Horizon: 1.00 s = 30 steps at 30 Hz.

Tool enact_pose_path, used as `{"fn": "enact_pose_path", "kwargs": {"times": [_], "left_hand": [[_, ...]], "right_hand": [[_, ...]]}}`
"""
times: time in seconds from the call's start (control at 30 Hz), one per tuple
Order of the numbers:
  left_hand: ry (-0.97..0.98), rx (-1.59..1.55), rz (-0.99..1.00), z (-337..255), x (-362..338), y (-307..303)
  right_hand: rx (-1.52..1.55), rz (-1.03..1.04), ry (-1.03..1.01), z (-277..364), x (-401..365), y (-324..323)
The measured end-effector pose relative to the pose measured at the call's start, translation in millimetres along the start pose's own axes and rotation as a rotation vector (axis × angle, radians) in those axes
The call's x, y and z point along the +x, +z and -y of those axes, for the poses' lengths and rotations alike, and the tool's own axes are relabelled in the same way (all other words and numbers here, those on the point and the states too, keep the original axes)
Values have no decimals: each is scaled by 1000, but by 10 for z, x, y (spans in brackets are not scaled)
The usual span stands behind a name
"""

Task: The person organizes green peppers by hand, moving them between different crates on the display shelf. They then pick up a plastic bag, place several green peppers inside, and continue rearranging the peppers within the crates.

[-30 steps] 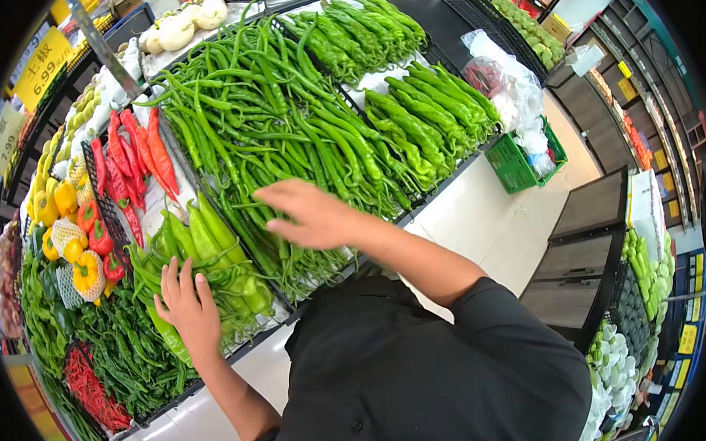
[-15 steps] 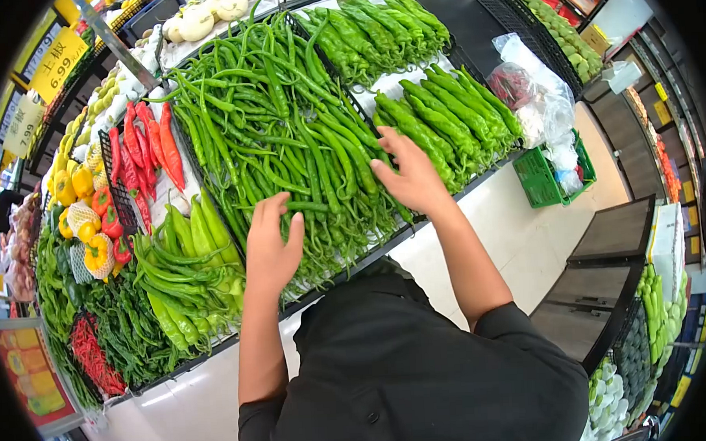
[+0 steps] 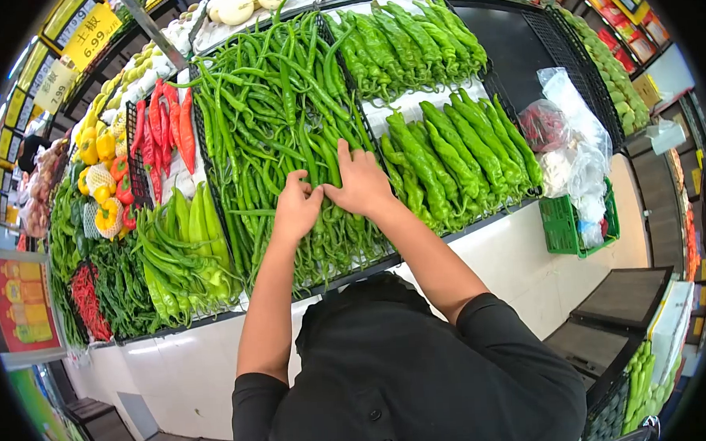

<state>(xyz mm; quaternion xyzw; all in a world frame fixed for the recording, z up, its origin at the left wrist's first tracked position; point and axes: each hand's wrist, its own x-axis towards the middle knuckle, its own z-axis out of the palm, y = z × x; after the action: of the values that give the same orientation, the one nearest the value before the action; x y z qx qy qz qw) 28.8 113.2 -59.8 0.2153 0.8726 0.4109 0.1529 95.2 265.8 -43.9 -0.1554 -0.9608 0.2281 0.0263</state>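
My left hand (image 3: 296,209) rests on the pile of long green chili peppers (image 3: 265,106), its fingers bent and its thumb apart from them. Close beside it on the same peppers lies my right hand (image 3: 361,183), with fingers stretched forward and thumb spread. The two thumb tips almost meet over the peppers. Neither hand visibly lifts a pepper, though the undersides of the fingers are hidden. To the right of my right hand are rows of thicker, wrinkled green peppers (image 3: 464,156), with a second batch of wrinkled peppers (image 3: 408,45) behind.
Left of the pile are red peppers (image 3: 160,130), light green peppers (image 3: 199,219), dark green peppers (image 3: 123,286) and small red chilies (image 3: 89,303). A green crate (image 3: 558,227) with plastic bags (image 3: 582,147) stands at the right. Price signs (image 3: 93,35) hang at the upper left.
Both hands have come together over the long green chili peppers; my right hand has moved left, away from the wrinkled peppers. The view has shifted slightly.
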Motion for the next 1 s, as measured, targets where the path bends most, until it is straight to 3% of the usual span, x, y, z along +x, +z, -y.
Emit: {"fn": "enact_pose_path", "kwargs": {"times": [0.33,0.5,0.63,0.83,1.0], "left_hand": [[-201,-761,79,-250,-310,-110],[-250,-1003,-12,-402,-556,-27],[-268,-1069,14,-490,-527,198],[-331,-1029,54,-577,-276,323],[-324,-1018,93,-710,-84,385]], "right_hand": [[485,147,115,-157,59,-326],[717,-21,6,-358,-123,-542],[903,-118,-73,-467,-120,-412],[791,-321,-137,-486,50,-148],[854,-275,-22,-287,152,-251]]}}
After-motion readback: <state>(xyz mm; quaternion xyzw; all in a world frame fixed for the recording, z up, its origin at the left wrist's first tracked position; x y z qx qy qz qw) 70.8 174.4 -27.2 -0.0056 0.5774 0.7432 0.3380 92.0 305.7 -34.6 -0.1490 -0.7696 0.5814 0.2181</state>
